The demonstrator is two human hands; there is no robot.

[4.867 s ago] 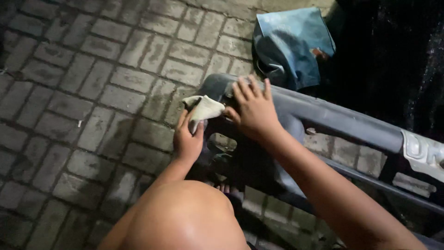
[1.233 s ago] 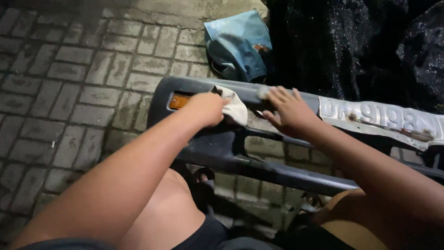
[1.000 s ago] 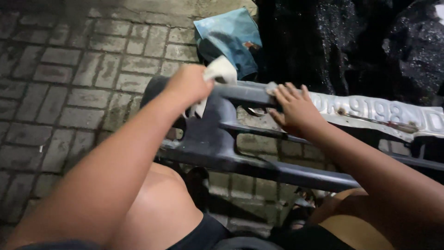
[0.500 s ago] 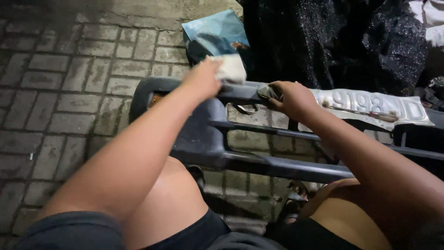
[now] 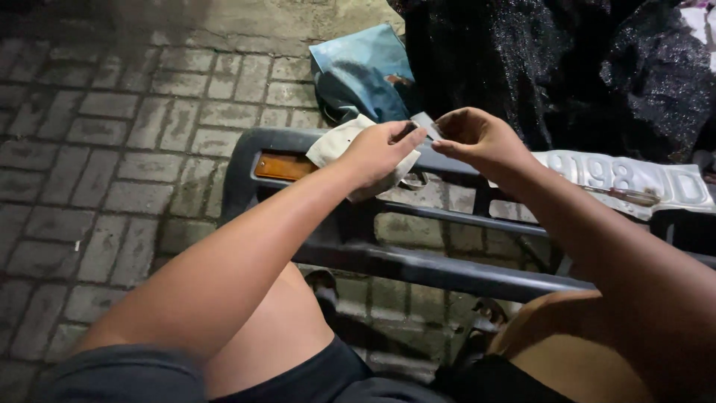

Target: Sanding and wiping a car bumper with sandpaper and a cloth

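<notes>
My left hand (image 5: 380, 149) holds a crumpled pale cloth (image 5: 334, 140) above the top rail of a grey plastic car bumper (image 5: 418, 263). Its fingertips also pinch one end of a small thin grey strip (image 5: 426, 122). My right hand (image 5: 477, 136) is raised beside it, fingers pinching at the strip's other end. Both hands hover just above the bumper rail, near its orange reflector (image 5: 282, 166). My bare knees and dark shorts fill the bottom of the view.
A white licence plate (image 5: 634, 181) lies on the bumper at the right. A blue bag (image 5: 360, 72) sits on the brick paving (image 5: 97, 172) behind the bumper. A dark glittery cover (image 5: 567, 75) hangs at the back right. Sandals show below the bumper.
My left hand moved with the cloth from the bumper's left rail up toward the middle. My right hand lifted off the rail, and both hands now meet at a small strip.
</notes>
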